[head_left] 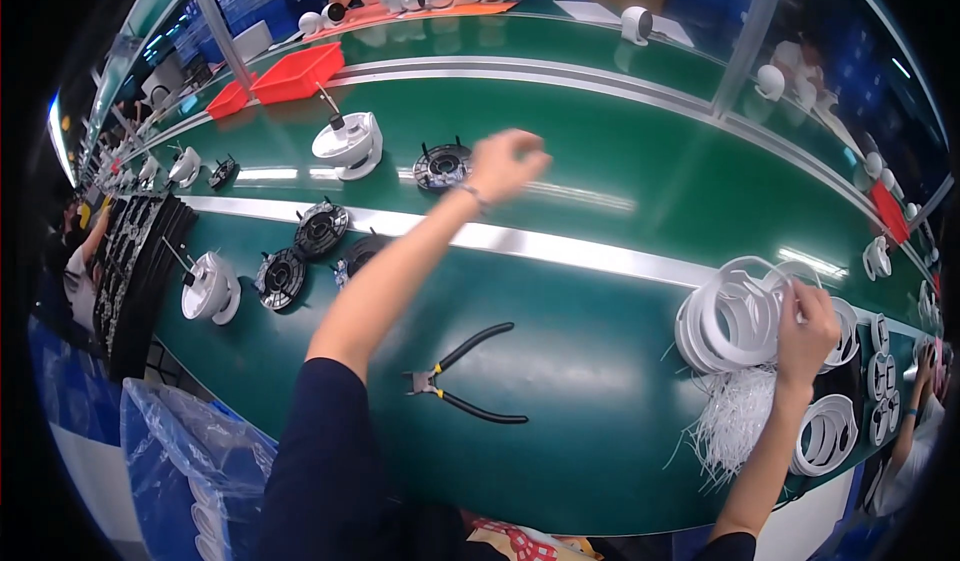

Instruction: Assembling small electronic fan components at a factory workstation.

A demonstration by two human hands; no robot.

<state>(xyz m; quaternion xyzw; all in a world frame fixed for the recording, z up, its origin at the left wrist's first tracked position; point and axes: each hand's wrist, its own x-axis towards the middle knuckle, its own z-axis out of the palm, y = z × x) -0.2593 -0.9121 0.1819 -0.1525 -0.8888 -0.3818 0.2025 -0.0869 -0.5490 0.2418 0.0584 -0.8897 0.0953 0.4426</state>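
My left hand [508, 166] is stretched over the green conveyor, slightly smeared by motion. Its fingers are loosely bent, and nothing shows in them. Just left of it, partly behind the wrist, a round black part with upright pegs [440, 165] lies on the belt. At the right, my right hand [808, 333] pinches a thin white plastic ring [752, 261] above a stack of white rings [700, 331]. Beneath that hand spreads a heap of thin white strips [738, 423]. Diagonal cutters [425, 381] with black handles lie on the bench between my arms, jaws to the left.
More black round parts [282, 277] lie left of my left forearm. White housings with a screwdriver-like tool stand on the bench [208, 289] and belt [350, 143]. Red trays [298, 73] sit beyond. More rings [826, 435] are at right. Clear bag [190, 441] hangs lower left.
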